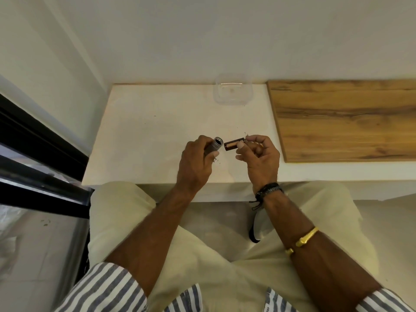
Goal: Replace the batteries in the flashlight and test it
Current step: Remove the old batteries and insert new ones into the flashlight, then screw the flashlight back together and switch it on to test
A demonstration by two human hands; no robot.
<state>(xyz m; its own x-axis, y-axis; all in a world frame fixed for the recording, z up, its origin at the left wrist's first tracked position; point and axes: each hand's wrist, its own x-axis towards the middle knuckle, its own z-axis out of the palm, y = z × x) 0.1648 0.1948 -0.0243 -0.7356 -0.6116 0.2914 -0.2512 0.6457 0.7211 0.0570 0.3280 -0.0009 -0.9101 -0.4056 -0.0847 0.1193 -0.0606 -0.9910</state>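
My left hand (195, 161) grips the dark metal flashlight body (215, 146), whose open threaded end points right. My right hand (258, 154) pinches a small dark battery holder (233, 145) with a battery visible inside, held level just to the right of the flashlight's open end with a narrow gap between them. Both are held a little above the white table (157, 131). A black wrist strap (253, 230) hangs down below my right wrist.
A clear plastic container (233, 91) stands at the back of the table against the wall. A wooden board (344, 120) lies on the right. A black-framed glass panel (40, 158) stands to the left. Small dark specks lie near my hands.
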